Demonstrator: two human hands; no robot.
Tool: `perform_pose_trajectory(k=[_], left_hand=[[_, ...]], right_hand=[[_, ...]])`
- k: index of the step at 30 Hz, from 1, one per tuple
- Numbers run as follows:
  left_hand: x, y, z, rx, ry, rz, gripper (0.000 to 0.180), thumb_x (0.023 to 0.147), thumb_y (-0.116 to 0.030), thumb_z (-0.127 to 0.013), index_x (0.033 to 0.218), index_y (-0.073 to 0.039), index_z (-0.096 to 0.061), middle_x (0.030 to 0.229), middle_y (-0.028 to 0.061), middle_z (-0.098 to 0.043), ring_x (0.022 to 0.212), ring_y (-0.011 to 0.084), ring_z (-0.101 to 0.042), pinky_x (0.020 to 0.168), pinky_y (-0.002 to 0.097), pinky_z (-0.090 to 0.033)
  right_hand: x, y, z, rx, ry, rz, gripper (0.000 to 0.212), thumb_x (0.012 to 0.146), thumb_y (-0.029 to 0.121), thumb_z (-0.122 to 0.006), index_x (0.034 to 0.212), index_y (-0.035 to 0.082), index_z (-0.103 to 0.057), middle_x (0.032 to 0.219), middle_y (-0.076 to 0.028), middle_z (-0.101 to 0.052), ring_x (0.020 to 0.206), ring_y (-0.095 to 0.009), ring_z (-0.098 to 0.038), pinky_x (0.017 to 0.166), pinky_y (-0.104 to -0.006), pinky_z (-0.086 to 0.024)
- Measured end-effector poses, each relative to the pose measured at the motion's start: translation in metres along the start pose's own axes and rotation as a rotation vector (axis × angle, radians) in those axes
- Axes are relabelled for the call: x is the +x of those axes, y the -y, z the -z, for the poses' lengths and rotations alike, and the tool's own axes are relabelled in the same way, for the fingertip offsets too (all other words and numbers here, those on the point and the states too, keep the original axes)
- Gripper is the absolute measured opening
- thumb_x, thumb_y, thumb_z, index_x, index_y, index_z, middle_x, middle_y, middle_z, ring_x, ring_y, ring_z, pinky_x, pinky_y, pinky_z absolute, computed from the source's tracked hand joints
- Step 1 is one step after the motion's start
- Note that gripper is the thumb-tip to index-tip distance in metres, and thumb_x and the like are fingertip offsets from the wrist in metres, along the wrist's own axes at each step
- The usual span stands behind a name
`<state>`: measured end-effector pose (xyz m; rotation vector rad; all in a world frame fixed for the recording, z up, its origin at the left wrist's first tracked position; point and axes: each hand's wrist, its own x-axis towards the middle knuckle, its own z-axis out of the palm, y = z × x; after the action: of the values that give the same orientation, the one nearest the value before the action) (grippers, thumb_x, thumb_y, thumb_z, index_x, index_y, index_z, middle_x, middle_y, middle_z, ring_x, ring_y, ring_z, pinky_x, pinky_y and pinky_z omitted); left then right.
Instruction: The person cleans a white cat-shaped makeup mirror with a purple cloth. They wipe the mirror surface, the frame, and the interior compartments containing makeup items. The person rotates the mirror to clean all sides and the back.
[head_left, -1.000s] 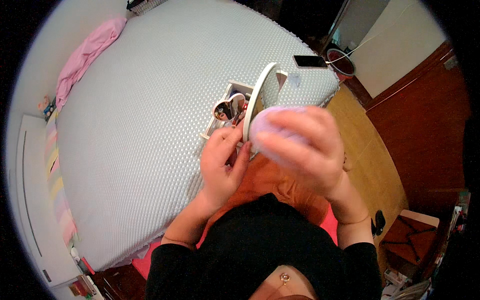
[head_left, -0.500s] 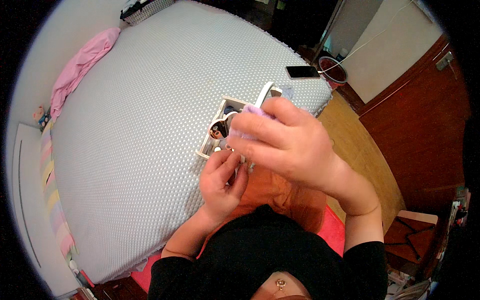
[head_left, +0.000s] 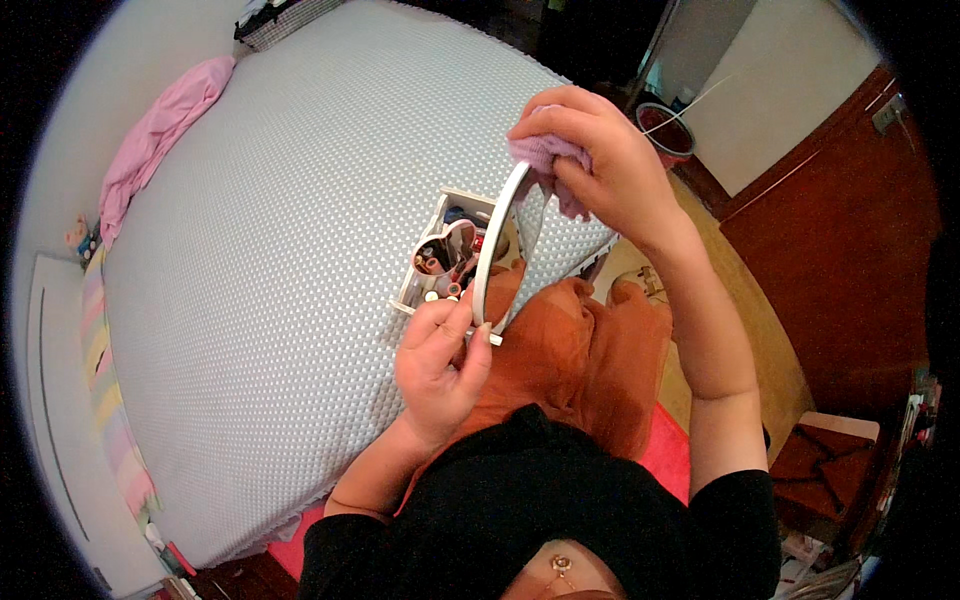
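My left hand [head_left: 438, 362] pinches the lower end of a mirror with a curved white rim [head_left: 489, 262], which stands tilted on its edge before me. In my right hand [head_left: 618, 172] is a bunched light purple cloth [head_left: 550, 152], pressed at the mirror's upper end. My fingers close round the cloth and partly hide it. Just left of the mirror, an open whitish box [head_left: 408, 290] sits on the bed, holding small tubes and bottles. A heart-shaped frame [head_left: 446, 247] lies in it. The mirror covers the box's right side.
A bed with a dotted grey cover [head_left: 270, 250] spreads ahead and left. Pink fabric [head_left: 165, 145] lies along its far left edge. Beyond my right hand stands a round bin [head_left: 664, 132] on the floor. A brown wooden door [head_left: 840, 240] rises at right.
My right hand has moved up and away with the cloth, from the mirror's lower part to its top end. The mirror now shows more fully. The phone is now hidden behind my right hand.
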<state>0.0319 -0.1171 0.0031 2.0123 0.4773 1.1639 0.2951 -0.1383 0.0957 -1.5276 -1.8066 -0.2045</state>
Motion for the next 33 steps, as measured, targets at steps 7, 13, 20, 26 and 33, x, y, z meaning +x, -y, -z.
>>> perform_pose_trajectory(k=[7, 13, 20, 26, 33], left_hand=[[0.001, -0.003, 0.000, 0.045, -0.002, -0.014, 0.028, 0.084, 0.005, -0.069, 0.112, 0.006, -0.070, 0.095, 0.0100, -0.062, 0.078, 0.0181, -0.056, 0.068, 0.0275, -0.046], [0.001, 0.001, 0.000, 0.126, 0.017, -0.030, 0.030, 0.088, 0.004, -0.069, 0.118, 0.006, -0.069, 0.098, 0.0083, -0.062, 0.075, 0.0128, -0.054, 0.063, 0.0243, -0.045], [-0.004, 0.002, 0.001, 0.074, -0.012, 0.006, 0.024, 0.092, 0.001, -0.066, 0.115, 0.008, -0.067, 0.102, 0.0094, -0.059, 0.081, 0.0141, -0.052, 0.070, 0.0246, -0.044], [-0.007, 0.007, 0.002, 0.139, 0.014, 0.017, 0.023, 0.099, -0.003, -0.058, 0.118, 0.008, -0.063, 0.104, 0.0075, -0.056, 0.074, 0.0095, -0.051, 0.063, 0.0215, -0.042], [-0.007, 0.004, -0.001, 0.000, -0.040, 0.125, 0.026, 0.094, 0.000, -0.062, 0.118, 0.008, -0.065, 0.101, 0.0105, -0.058, 0.089, 0.0178, -0.054, 0.078, 0.0261, -0.044]], right_hand=[[-0.016, 0.016, -0.008, -0.152, -0.175, 0.014, 0.038, 0.073, -0.008, -0.064, 0.107, 0.009, -0.070, 0.116, -0.009, -0.065, 0.106, -0.031, -0.061, 0.091, -0.0395, -0.050], [-0.052, 0.099, -0.048, -0.167, -0.255, 0.385, 0.033, 0.083, 0.022, -0.068, 0.116, 0.020, -0.072, 0.131, -0.004, -0.065, 0.103, -0.024, -0.064, 0.085, -0.0353, -0.056], [-0.080, 0.010, -0.061, -0.152, -0.459, 0.072, 0.044, 0.083, 0.005, -0.068, 0.126, 0.014, -0.068, 0.127, -0.011, -0.064, 0.113, -0.030, -0.062, 0.101, -0.0418, -0.047], [-0.092, -0.021, -0.069, 0.107, -0.548, -0.197, 0.051, 0.078, -0.004, -0.067, 0.128, 0.007, -0.058, 0.129, -0.017, -0.052, 0.120, -0.038, -0.054, 0.105, -0.0430, -0.045], [-0.154, 0.000, -0.149, 0.321, -0.460, -0.557, 0.052, 0.078, -0.004, -0.064, 0.128, 0.005, -0.054, 0.126, -0.020, -0.050, 0.127, -0.040, -0.048, 0.110, -0.0447, -0.039]])
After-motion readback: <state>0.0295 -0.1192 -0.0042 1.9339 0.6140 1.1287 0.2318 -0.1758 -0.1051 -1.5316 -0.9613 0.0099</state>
